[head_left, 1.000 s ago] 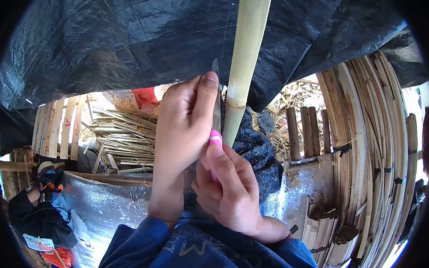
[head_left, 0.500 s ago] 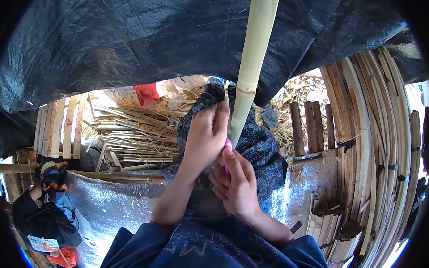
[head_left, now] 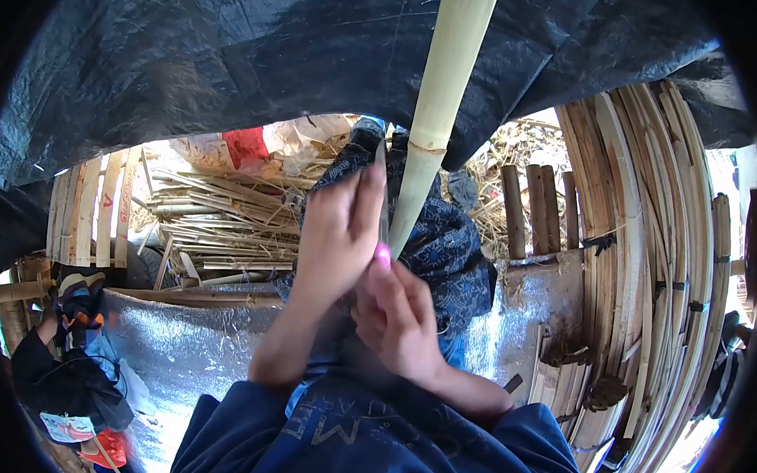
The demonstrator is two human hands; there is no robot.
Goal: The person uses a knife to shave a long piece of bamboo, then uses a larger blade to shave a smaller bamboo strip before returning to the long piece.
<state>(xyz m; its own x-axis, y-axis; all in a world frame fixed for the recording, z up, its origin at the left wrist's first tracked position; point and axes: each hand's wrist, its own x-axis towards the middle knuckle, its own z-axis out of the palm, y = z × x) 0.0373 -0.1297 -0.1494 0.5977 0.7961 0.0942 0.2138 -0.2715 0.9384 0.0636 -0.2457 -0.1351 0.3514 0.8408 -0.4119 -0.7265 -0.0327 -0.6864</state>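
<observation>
The right hand [head_left: 400, 321], just below the middle of the frame, has its fingers curled tightly around the pink handle of a knife [head_left: 382, 255], its thumb lying along the handle, probably to keep the blade under firm control. The blade points toward the top of the frame. The left hand [head_left: 337, 231], left of centre and somewhat blurred, has its thumb stretched along the blade, seemingly to steady it; its other fingers are mostly hidden, so I cannot tell whether they pinch anything.

A pale bamboo pole [head_left: 453, 68] runs from the top edge down to the middle, its lower end close beside the blade; whether the two touch there is unclear. Neither hand visibly grips the pole. Patterned cloth [head_left: 453, 256] covers the lap beneath, perhaps to shield the clothes from the edge and shavings.

Loose thin sticks [head_left: 229, 231] are heaped left of centre, while long wooden strips [head_left: 638, 212] at the right are tied with dark bands, likely to hold them together.
</observation>
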